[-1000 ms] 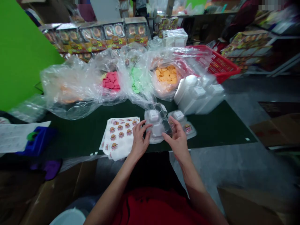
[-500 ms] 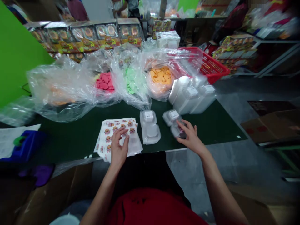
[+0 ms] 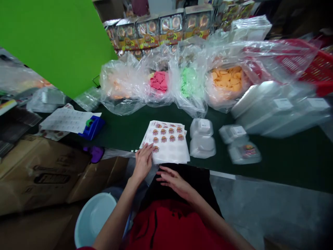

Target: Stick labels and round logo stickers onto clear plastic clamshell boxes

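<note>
From where I stand, it comes down to how the sticker sheets (image 3: 170, 152) lie to the two hands: they sit on the green worktop (image 3: 118, 126) by its near edge, straight in front of the person, just beyond the left hand and up from the right. The left hand (image 3: 143, 160) is the nearer one, its fingers laid together on the sheets' near left corner, beside a lone burger sticker; whether they pinch the paper I can't tell. The right hand (image 3: 177, 183) hangs over the lap, apart from the sheets, fingers loosely parted, with nothing I can see in them. The worktop's front edge runs between that hand and the paper. The sheets look close to square, so I can't call a long axis; the sticker rows run crosswise, with bare backing at the near right.

Just right of the sheets lies a plain clear box (image 3: 203, 146), its two halves lined up away from the person. Further right, a second clear box (image 3: 246, 152) carries a burger sticker on its near half, and behind that stands a blurred stack of boxes (image 3: 275, 116). Bags of pink pieces (image 3: 159, 82), green pieces (image 3: 187, 83) and orange pieces (image 3: 227, 80) line the back, with a blue dispenser (image 3: 95, 127) off to the left
</note>
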### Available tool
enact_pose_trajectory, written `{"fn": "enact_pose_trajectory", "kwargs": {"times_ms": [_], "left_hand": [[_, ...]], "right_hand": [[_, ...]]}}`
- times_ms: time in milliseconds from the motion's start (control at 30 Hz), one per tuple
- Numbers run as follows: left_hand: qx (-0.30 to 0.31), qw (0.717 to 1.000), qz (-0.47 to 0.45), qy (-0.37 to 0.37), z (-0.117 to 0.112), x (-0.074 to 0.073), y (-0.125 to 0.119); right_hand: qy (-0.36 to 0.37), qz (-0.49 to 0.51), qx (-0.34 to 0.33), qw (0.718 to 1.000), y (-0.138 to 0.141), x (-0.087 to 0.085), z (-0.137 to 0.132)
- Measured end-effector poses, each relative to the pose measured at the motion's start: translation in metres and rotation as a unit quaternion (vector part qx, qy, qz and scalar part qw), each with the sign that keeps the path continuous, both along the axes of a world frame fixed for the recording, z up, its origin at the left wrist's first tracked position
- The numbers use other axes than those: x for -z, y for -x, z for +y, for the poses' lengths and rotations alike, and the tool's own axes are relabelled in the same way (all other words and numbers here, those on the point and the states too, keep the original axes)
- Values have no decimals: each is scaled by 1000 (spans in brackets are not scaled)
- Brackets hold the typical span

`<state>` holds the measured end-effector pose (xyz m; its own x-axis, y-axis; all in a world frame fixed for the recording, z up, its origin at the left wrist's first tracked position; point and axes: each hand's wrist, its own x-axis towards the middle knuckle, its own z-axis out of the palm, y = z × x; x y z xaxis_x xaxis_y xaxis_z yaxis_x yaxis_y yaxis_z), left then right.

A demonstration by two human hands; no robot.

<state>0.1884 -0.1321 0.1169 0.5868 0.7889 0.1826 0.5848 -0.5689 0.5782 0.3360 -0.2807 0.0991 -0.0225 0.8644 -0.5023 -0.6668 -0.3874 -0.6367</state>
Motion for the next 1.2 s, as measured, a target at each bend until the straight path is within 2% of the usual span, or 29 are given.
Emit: {"fn": "enact_pose_trajectory", "kwargs": {"times_ms": [100, 233, 400, 567, 667, 767, 833, 900, 1000, 1067, 1133, 1200], "left_hand": [[8, 1000, 4, -5, -4, 1, 1], [27, 1000, -7, -7, -1, -2, 9], [93, 996, -15, 2, 6, -15, 13], [159, 985, 65, -29, 19, -29, 5], [195, 974, 104, -58, 25, -30, -1], [195, 973, 103, -63, 26, -28, -6], [166, 982, 77, -39, 25, -26, -7], [110, 993, 36, 11, 26, -25, -8], [-22, 993, -43, 104, 35, -21, -10], [-118, 974, -117, 156, 43, -19, -11], [-193, 947, -196, 166, 46, -20, -12], [-220, 940, -239, 109, 39, -25, -12]], "right_hand": [[31, 72, 102, 992, 20, 14, 30], [37, 52, 133, 989, 30, 12, 47], [23, -36, 122, 992, 38, 10, 53], [-8, -162, 67, 984, 34, 17, 52], [-7, -184, 50, 982, 31, 19, 50], [-5, -171, 57, 984, 31, 16, 50], [-3, -150, 63, 987, 32, 14, 51], [1, -119, 65, 991, 34, 11, 52], [11, -60, 78, 995, 36, 7, 54], [24, -25, 86, 996, 33, 1, 53], [36, -8, 34, 999, 26, -8, 48], [29, -9, -83, 996, 15, -20, 39]]}}
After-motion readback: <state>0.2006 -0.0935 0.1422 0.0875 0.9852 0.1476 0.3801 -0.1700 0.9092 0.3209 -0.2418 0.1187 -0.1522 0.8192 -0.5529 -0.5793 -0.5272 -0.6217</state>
